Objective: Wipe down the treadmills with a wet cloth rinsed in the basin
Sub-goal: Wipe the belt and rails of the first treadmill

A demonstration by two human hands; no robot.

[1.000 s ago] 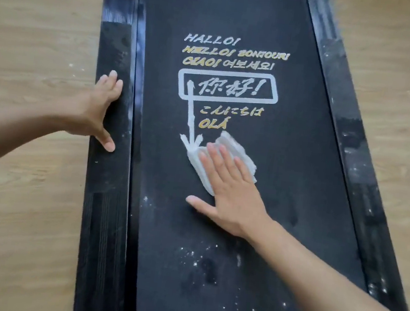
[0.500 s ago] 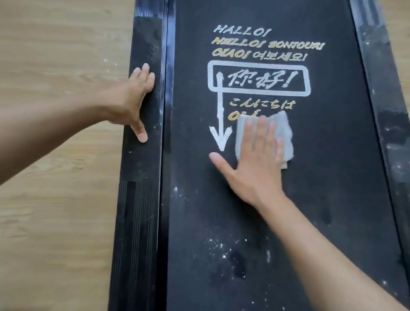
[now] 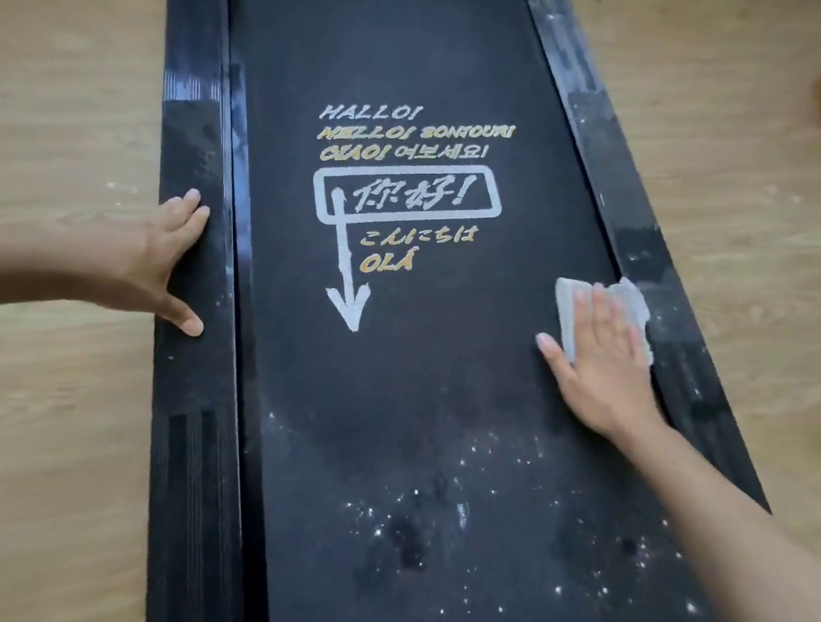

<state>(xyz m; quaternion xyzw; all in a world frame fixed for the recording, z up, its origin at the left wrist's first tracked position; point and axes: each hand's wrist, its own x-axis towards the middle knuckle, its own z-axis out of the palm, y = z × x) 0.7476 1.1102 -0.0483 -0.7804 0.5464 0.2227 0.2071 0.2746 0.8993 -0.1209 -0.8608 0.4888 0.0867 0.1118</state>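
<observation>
Fingers (image 3: 599, 316) straight, flat on cloth (image 3: 565, 306)

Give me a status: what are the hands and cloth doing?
Right hand flat on cloth, right edge of belt. Left hand braced on left rail. White specks on near belt; nothing blocking.

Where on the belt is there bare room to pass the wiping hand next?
Bare belt lies beyond the lettering and between the arrow and the right hand. Crowded: that hand presses the cloth by the right rail; the left hand rests on the left rail.
</observation>
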